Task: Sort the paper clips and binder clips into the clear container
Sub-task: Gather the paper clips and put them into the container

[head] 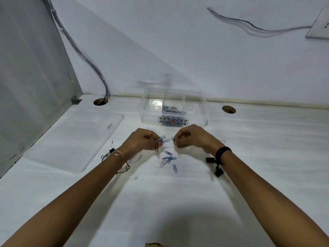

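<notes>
Both hands were held close together above the white table [178, 202], just in front of the clear container [151, 120]. The left hand [142, 139] had its fingers curled round a small bunch of paper clips [162, 139], one of them dangling below the fingertips. The right hand [192, 138] pinched a single clip [175, 139] between thumb and fingers. A scatter of blue clips [168, 159] lay on the table just nearer the person. The container's middle compartment held a heap of clips [171, 109]. By the right wrist lay black binder clips [209, 159], and a lone binder clip [111, 150] sat beside the left wrist. A clear lid [74, 139] lay flat to the left.
</notes>
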